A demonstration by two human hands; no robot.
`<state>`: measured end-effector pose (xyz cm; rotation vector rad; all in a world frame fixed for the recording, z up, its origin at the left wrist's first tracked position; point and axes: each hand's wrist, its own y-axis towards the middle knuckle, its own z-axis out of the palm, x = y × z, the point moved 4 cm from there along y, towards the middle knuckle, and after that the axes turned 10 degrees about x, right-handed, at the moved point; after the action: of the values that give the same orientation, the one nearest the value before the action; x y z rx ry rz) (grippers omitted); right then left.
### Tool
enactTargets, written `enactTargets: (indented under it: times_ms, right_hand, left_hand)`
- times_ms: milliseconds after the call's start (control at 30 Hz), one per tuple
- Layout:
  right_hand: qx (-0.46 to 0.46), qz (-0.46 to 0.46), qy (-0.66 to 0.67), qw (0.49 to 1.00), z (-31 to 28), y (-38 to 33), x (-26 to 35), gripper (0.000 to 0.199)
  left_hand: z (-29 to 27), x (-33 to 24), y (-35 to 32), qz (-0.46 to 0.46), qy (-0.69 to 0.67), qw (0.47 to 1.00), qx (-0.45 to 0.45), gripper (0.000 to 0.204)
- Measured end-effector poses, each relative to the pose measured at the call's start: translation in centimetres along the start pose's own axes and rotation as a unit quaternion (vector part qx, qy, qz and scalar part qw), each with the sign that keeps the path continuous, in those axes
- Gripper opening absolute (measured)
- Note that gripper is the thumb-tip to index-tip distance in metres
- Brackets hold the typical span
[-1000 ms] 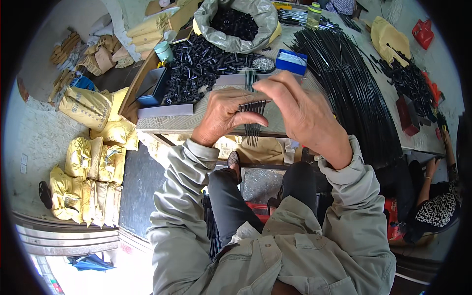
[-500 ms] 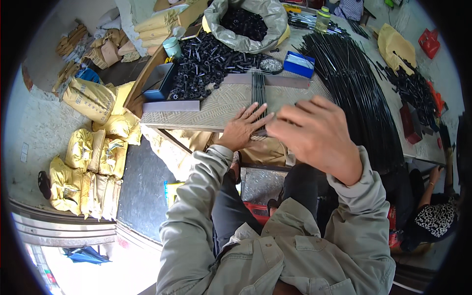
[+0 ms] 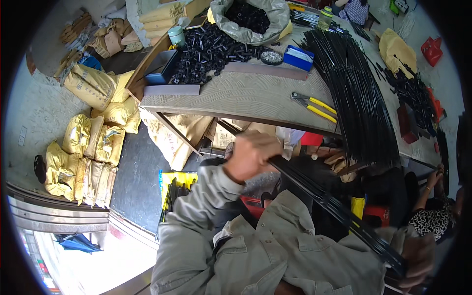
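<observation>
A bundle of thin black rods (image 3: pixel 327 195) slants in front of my body, from upper left to lower right. My left hand (image 3: pixel 251 156) is wrapped round its upper end, a little blurred, below the front edge of the table. At the lower right, my right hand (image 3: pixel 420 260) grips the other end, partly in shadow. Pliers with yellow handles (image 3: pixel 318 106) lie on the table (image 3: pixel 236 105) beyond my hands. To their right spreads a big pile of long black rods (image 3: pixel 354 93), some overhanging the front edge.
Small black parts (image 3: pixel 209 51) are heaped at the back left, beside a grey sack (image 3: pixel 216 19). A blue box (image 3: pixel 298 58) and a round dish (image 3: pixel 271 57) stand behind a flat metal strip (image 3: pixel 268 70). Yellow sacks (image 3: pixel 78 137) line the left wall. Another person (image 3: pixel 432 216) sits at the right.
My left hand has left the tabletop and closed round the bundle. My right hand has swung far down to the right. The bundle is off the table, and the pliers now show there.
</observation>
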<state>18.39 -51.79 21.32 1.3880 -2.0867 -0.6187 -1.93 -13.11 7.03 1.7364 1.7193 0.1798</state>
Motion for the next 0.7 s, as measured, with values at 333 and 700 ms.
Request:
enactTargets:
  times_ms: [333, 700]
  right_hand:
    - [0.062, 0.509, 0.324, 0.795, 37.1, -7.9, -25.1, 0.035]
    - [0.233, 0.394, 0.445, 0.770, 44.8, -6.9, -24.6, 0.020]
  left_hand:
    - [-4.1, 8.8, 0.4, 0.094, 0.458, 0.793, 0.391, 0.044]
    - [8.2, -0.8, -3.5, 0.216, 0.286, 0.776, 0.518, 0.015]
